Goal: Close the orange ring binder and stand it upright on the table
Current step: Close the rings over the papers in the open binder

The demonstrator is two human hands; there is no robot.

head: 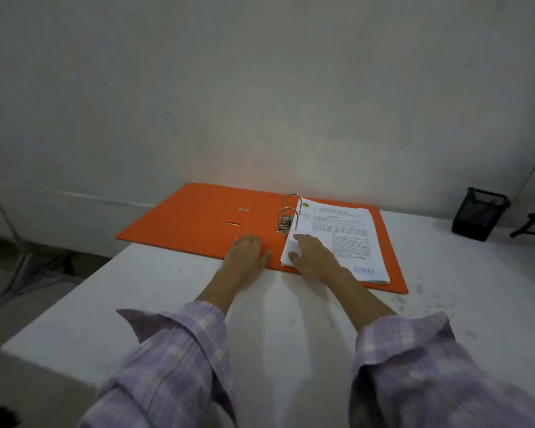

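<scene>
Orange ring binder (198, 216) lies open flat at table (173, 307) far-left corner, left hand (246, 251) flat on spine w/ fingers spread, holding nothing, right hand (314, 256) fingers loosely extended on paper stack (340, 239): keep pages down, swing left cover over rings.

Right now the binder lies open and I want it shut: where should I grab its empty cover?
Take the orange ring binder's bare left flap by its overhanging outer edge, from the left; the edge juts past the table, letting fingers slip beneath to swing it over.
</scene>
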